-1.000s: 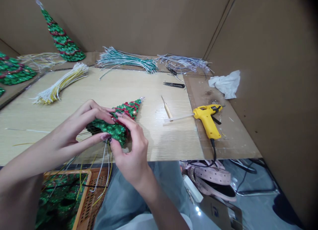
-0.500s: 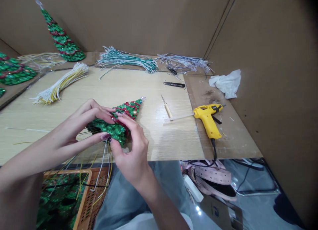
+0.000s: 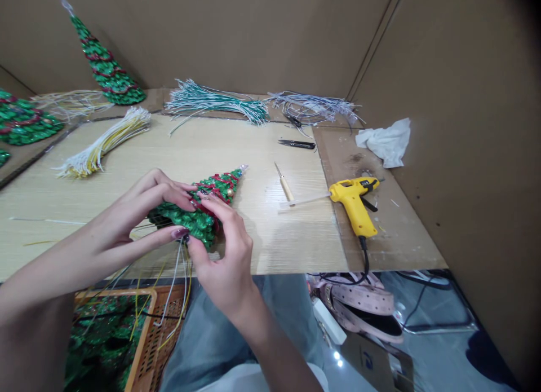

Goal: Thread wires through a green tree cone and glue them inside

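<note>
A small green Christmas tree (image 3: 198, 220) with red garland and small round ornaments lies on its side, its tip toward the upper right. My left hand (image 3: 156, 211) grips it from the left, the thumb at its base and the fingers over the garland. From the right, my right hand (image 3: 226, 251) holds the same tree, fingertips on top and thumb against the lower edge. Both thumb tips almost meet at the base. White and yellow wires (image 3: 181, 279) trail from there over the table edge. The spot under my fingers is hidden.
A yellow glue gun (image 3: 355, 203), an awl (image 3: 284, 183) and black thread snips (image 3: 296, 144) lie to the right. Behind are yellow-white wires (image 3: 105, 141), green-white wires (image 3: 220, 102) and a finished-looking tree (image 3: 105, 67). An orange basket (image 3: 146, 338) sits below the table edge.
</note>
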The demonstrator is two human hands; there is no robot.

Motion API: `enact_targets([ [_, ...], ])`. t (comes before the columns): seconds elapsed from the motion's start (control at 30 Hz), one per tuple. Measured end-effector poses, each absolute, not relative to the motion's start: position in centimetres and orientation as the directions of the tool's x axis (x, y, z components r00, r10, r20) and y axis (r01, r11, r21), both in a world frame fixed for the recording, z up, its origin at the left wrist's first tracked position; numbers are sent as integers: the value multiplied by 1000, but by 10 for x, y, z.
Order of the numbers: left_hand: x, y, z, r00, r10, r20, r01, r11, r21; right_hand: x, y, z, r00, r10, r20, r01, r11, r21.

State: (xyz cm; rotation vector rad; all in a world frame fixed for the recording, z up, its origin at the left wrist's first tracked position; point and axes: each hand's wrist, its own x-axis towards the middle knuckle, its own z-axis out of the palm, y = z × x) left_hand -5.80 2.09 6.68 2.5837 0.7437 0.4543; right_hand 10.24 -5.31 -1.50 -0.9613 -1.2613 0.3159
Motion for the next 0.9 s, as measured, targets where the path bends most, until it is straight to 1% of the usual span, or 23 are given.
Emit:
enact_targets([
  [0.3, -58, 22, 65, 808, 556, 194, 420, -775, 473, 103, -54, -15, 321, 683, 656, 290, 589, -755],
  [0.5, -58, 22, 66, 812, 547, 203, 412, -784, 464, 102, -54, -16, 299, 712, 635, 292, 566, -771],
  [0.9, -51, 20, 71, 834, 517, 194, 387, -798, 462, 104, -55, -13, 307, 681, 665, 328, 580, -746],
])
